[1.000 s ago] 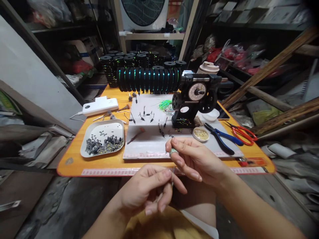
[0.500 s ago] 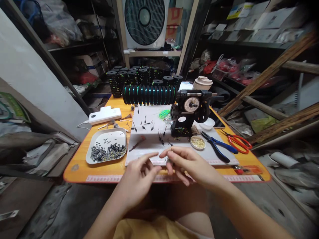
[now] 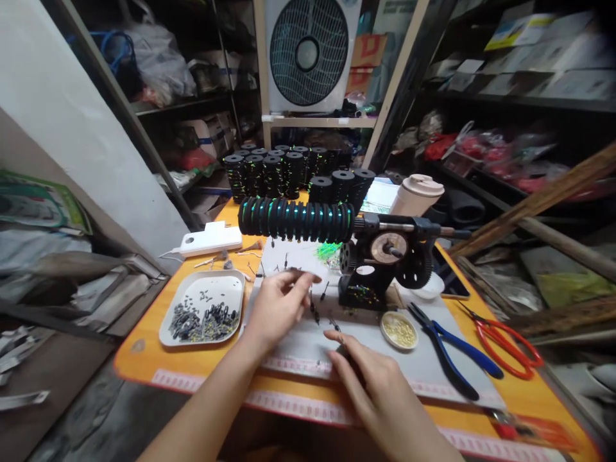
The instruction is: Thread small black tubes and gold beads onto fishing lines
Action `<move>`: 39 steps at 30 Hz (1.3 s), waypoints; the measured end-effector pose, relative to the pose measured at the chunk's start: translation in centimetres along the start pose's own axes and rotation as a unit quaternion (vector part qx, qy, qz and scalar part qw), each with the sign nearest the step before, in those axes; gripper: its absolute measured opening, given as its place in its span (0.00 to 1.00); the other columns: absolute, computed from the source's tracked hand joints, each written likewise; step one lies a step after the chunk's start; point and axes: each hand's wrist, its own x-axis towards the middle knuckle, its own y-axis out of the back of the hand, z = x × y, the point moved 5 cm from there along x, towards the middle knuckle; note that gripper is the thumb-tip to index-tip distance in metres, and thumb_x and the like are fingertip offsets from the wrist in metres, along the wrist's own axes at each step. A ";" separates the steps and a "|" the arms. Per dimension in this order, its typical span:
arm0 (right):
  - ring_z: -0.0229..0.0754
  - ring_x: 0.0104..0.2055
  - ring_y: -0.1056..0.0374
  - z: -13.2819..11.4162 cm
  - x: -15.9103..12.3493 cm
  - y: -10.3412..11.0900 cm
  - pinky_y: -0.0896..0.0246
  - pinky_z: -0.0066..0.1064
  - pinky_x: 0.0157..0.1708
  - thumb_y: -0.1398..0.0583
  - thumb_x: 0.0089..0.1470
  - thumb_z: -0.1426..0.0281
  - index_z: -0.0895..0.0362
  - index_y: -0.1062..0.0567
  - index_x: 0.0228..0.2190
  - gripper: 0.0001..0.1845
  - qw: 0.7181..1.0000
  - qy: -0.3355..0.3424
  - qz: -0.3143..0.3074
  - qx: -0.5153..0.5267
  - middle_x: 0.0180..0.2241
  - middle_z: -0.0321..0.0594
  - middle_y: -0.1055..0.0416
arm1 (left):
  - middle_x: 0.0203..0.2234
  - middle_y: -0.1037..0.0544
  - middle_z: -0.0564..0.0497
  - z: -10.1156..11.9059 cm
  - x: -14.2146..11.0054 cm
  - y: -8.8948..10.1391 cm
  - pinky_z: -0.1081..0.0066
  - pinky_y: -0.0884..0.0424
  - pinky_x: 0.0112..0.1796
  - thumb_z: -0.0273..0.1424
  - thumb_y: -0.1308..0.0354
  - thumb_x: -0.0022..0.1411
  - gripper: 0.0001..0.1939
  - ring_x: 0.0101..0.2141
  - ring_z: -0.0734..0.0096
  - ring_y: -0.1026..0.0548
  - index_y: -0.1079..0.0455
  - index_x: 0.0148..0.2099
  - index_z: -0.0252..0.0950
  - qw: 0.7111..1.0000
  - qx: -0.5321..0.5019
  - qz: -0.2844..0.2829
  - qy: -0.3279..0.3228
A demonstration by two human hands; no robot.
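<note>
In the head view, the left hand (image 3: 279, 308) has moved forward from beside the right hand (image 3: 375, 385) and now hovers over the white board (image 3: 289, 350), among the small black pieces (image 3: 314, 312) lying there. Its thumb and fingers are drawn together; whether they grip anything, I cannot tell. The right hand is lower and apart from it, above the board's near part, thumb and forefinger parted, with something dark and blurred between the fingers (too smeared to name, or to say if it is gripped). Half a second ago the two hands were close together near the desk's front edge. The camera's view has shifted too, showing more of the desk (image 3: 139, 327) and its tape strip (image 3: 298, 407).

The small black pieces are slender, with thin stems. Behind them, a ribbed black roller (image 3: 296, 220) with glossy blue-green bands sits level on a dark machine (image 3: 366, 289) with a round pale dial (image 3: 380, 246). A bunch of fine bright-green strands (image 3: 328, 250) lies below the roller. The desk is smooth orange, its corner rounded; on it a shallow white tray (image 3: 228, 283) holds dark and yellowish bits. A small round dish (image 3: 412, 347) carries golden grains beside pliers (image 3: 445, 353) with blue-and-black handles.
</note>
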 end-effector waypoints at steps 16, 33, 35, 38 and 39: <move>0.51 0.35 0.23 -0.7 -1.8 -0.8 0.29 0.37 0.29 0.51 0.69 0.65 0.60 0.27 0.50 0.18 0.975 -0.011 0.067 -0.210 0.37 0.47 0.26 | 0.27 0.30 0.51 -2.1 -5.6 3.7 0.75 0.39 0.26 0.41 0.35 0.59 0.15 0.27 0.74 0.33 0.17 0.33 0.34 0.999 0.014 -0.044 -0.020; 0.42 0.29 0.27 -3.6 -4.1 0.7 0.31 0.31 0.28 0.47 0.67 0.70 0.58 0.26 0.47 0.13 0.982 0.037 0.122 -0.136 0.30 0.42 0.27 | 0.23 0.23 0.50 -3.7 -9.5 3.0 0.78 0.58 0.17 0.44 0.36 0.61 0.22 0.13 0.88 0.50 0.27 0.49 0.30 0.976 -0.097 -0.156 0.121; 0.42 0.30 0.27 -5.1 -4.1 0.5 0.31 0.31 0.29 0.48 0.67 0.73 0.59 0.26 0.48 0.14 0.978 0.100 0.144 -0.114 0.29 0.42 0.26 | 0.19 0.27 0.54 -4.6 -11.4 2.6 0.78 0.57 0.17 0.46 0.37 0.62 0.21 0.13 0.87 0.49 0.26 0.44 0.31 0.970 -0.105 -0.164 0.143; 0.45 0.45 0.25 -7.9 -4.3 -1.1 0.28 0.34 0.45 0.51 0.68 0.74 0.60 0.26 0.52 0.18 0.950 0.277 0.092 -0.113 0.36 0.47 0.20 | 0.16 0.33 0.57 -7.0 -14.3 2.3 0.78 0.53 0.17 0.54 0.40 0.61 0.26 0.14 0.85 0.47 0.28 0.34 0.32 0.967 -0.113 -0.148 0.173; 0.45 0.51 0.26 -8.6 -4.3 -1.9 0.31 0.36 0.53 0.52 0.69 0.75 0.60 0.26 0.53 0.19 0.936 0.325 0.062 -0.118 0.40 0.46 0.19 | 0.16 0.34 0.58 -7.8 -15.3 2.5 0.77 0.51 0.18 0.57 0.42 0.60 0.29 0.15 0.83 0.46 0.28 0.34 0.33 0.969 -0.110 -0.133 0.177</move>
